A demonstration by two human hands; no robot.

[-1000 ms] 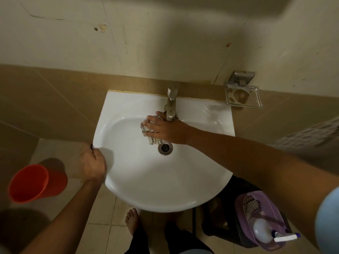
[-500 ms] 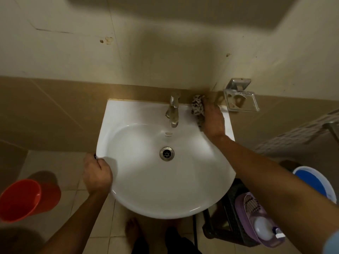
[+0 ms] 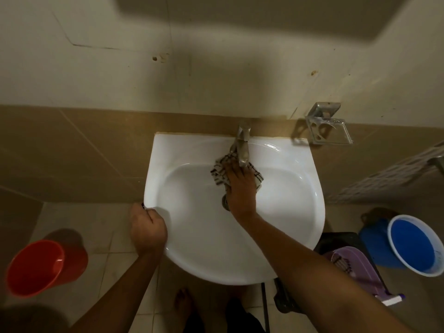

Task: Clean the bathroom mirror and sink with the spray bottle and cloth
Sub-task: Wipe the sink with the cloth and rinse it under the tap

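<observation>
The right hand (image 3: 240, 186) presses a checked cloth (image 3: 219, 171) flat against the back slope of the white sink (image 3: 288, 188), just under the tap (image 3: 242, 147), fingers fairly straight. The left hand (image 3: 147, 230) grips the sink's left rim, fingers curled. A spray bottle (image 3: 391, 299) lies in a purple basket (image 3: 360, 265) at lower right.

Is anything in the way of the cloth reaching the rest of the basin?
Only the faucet, right above the cloth under the right hand. The rest of the sink bowl looks bare; the left hand grips only the rim.
</observation>
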